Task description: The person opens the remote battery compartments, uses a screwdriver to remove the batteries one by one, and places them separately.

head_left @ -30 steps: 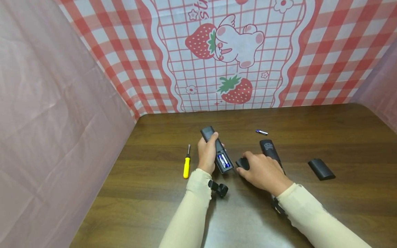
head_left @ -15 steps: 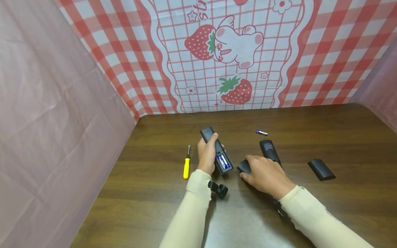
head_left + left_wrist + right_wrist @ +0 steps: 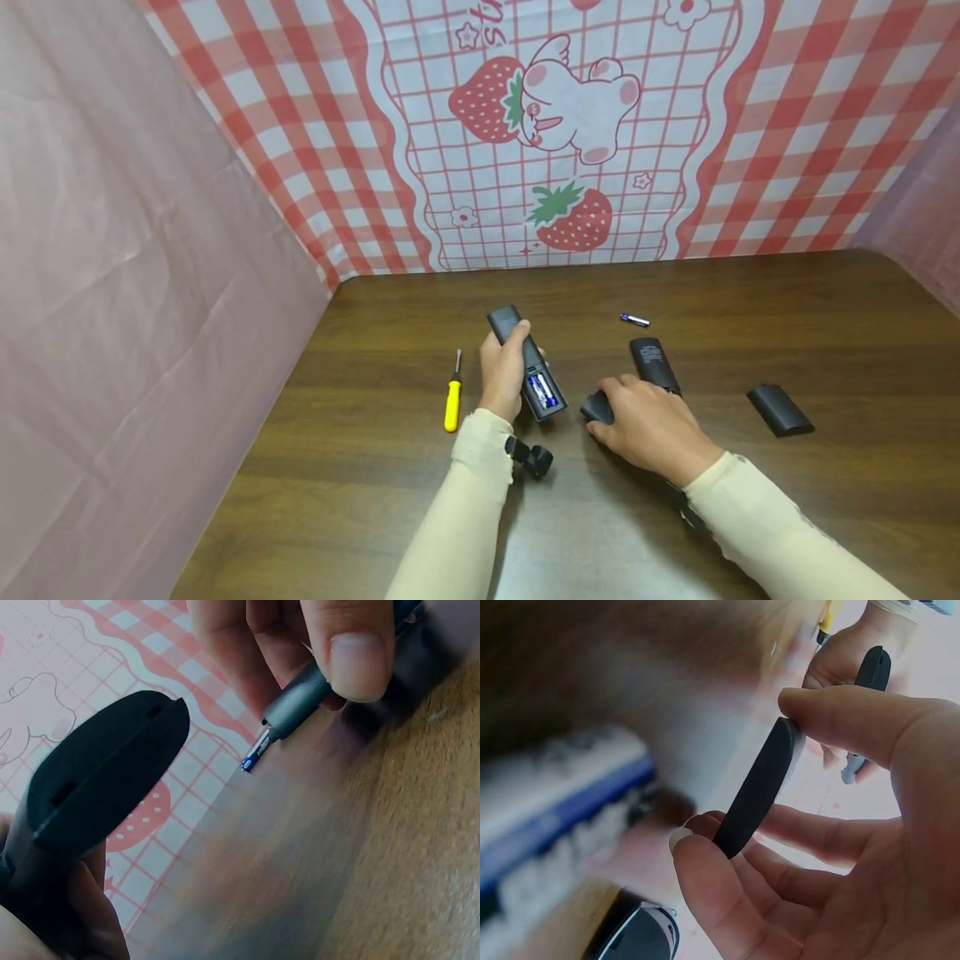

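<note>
My left hand (image 3: 502, 371) grips a black remote control (image 3: 534, 354), its thumb across the back. Blue and white batteries (image 3: 543, 390) lie in the remote's uncovered compartment, at the end nearer me. To the right, my right hand (image 3: 651, 423) pinches a small curved black battery cover (image 3: 597, 407). In the right wrist view the thumb and fingers hold that cover (image 3: 757, 791) by its two ends. The remote and the cover are apart. Beyond the right hand lies a second remote control (image 3: 652, 360), its near end partly hidden by the hand.
A second black battery cover (image 3: 780, 410) lies at the right. One loose battery (image 3: 634, 320) lies farther back. A yellow-handled screwdriver (image 3: 453, 396) is left of my left hand. Checked cloth (image 3: 360, 167) hangs behind the table (image 3: 360, 467). A blurred white-and-blue object (image 3: 562, 802) fills the right wrist view's left side.
My right hand has moved slightly right, away from the left hand's remote, with the battery cover in its fingers. My left hand holds its remote in nearly the same place.
</note>
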{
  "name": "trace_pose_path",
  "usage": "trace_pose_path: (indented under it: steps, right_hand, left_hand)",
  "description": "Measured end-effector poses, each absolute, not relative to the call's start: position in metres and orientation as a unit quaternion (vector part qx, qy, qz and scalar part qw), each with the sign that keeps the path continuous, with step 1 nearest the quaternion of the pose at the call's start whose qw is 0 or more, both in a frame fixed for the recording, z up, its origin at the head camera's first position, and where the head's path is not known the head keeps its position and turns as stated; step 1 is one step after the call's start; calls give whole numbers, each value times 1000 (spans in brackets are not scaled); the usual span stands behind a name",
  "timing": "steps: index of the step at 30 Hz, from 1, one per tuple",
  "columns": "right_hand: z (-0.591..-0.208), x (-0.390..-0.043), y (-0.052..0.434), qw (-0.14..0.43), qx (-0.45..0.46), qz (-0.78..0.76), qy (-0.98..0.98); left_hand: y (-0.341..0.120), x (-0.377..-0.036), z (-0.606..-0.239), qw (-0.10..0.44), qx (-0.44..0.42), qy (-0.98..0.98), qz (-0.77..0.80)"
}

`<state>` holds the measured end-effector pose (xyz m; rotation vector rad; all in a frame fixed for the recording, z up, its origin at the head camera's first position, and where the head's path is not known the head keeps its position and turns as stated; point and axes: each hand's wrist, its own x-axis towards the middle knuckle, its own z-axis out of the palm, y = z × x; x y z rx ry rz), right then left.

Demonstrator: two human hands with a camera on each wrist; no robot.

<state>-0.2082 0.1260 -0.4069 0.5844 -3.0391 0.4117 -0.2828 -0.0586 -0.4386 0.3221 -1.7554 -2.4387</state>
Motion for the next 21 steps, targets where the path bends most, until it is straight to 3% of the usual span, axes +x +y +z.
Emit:
trace_pose_path:
  steps: [21]
  right_hand:
    - [-408,-207,132,-9,190,126,-974]
  left_hand:
    - [-59,-281,-438,46,106,-581,-806]
